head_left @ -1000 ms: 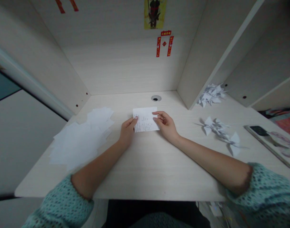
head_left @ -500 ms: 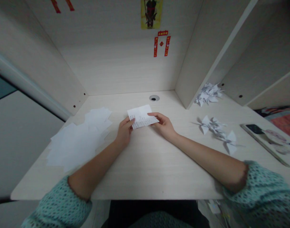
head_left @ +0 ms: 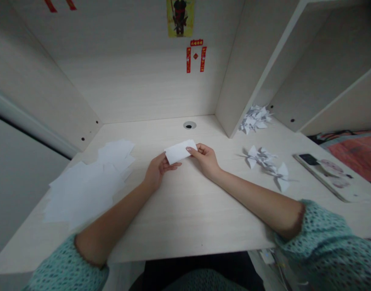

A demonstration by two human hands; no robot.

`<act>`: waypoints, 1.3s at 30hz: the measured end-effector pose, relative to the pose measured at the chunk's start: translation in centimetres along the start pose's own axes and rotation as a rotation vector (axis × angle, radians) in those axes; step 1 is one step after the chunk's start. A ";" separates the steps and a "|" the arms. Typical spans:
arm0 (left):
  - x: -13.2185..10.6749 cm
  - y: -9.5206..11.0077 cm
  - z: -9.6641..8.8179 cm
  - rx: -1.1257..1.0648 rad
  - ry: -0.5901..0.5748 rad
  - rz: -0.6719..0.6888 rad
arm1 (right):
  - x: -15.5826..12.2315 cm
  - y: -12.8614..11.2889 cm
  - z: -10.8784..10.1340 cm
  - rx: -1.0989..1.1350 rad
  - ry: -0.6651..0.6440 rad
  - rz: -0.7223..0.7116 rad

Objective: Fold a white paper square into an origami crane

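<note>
A small white sheet of paper (head_left: 179, 150) is held just above the pale wooden desk (head_left: 185, 210), folded over so its blank side faces up. My left hand (head_left: 157, 169) pinches its left end, fingers curled under it. My right hand (head_left: 206, 158) grips its right end with thumb and fingertips. Both forearms reach in from teal knitted sleeves at the bottom of the view.
A loose spread of white paper sheets (head_left: 88, 182) lies on the left of the desk. Folded paper shapes (head_left: 266, 163) sit on the right, with more in a pile (head_left: 254, 119) by the shelf divider. A phone (head_left: 323, 173) lies far right. A cable hole (head_left: 189, 125) is at the back.
The sheet lay flat on the desk with writing showing; both hands have lifted it and folded it over, so only a blank narrower face shows now.
</note>
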State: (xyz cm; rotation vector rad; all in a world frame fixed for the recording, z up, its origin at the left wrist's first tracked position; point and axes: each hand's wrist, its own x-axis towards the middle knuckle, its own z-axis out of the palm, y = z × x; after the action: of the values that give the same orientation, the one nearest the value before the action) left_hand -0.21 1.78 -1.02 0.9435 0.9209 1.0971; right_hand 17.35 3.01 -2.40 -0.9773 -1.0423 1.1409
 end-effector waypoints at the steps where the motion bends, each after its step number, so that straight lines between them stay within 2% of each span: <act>1: 0.0 0.0 0.1 -0.004 0.018 0.015 | 0.0 0.0 0.0 0.010 -0.004 0.000; 5: -0.3 0.2 0.5 0.132 0.067 0.168 | -0.2 -0.2 0.0 0.028 -0.034 -0.007; 7: -0.4 0.3 0.6 0.234 0.080 0.203 | -0.3 -0.3 0.1 0.045 -0.051 -0.013; 11: -0.4 0.2 0.6 0.306 0.091 0.238 | -0.4 -0.4 0.1 0.019 -0.050 -0.026; 16: -0.6 0.4 0.6 0.467 0.165 0.308 | -0.5 -0.4 0.2 -0.030 -0.016 -0.030; 20: -0.9 0.6 0.7 0.561 0.200 0.333 | -0.5 -0.2 0.2 -0.026 -0.036 -0.044; 28: -1.2 0.4 0.5 0.659 0.154 0.427 | -1.1 -0.5 0.5 -0.076 -0.126 -0.059; 32: -1.4 0.3 0.6 0.672 0.146 0.424 | -1.6 -0.6 0.6 -0.108 -0.177 -0.094; 39: -1.5 0.4 0.6 0.658 0.197 0.398 | -1.5 -0.6 0.6 -0.098 -0.126 -0.159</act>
State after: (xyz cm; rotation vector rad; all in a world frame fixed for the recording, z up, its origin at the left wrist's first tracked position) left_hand -0.03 0.31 -0.27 1.6309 1.3330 1.2582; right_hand 16.78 1.45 -1.88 -0.8911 -1.2647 1.0377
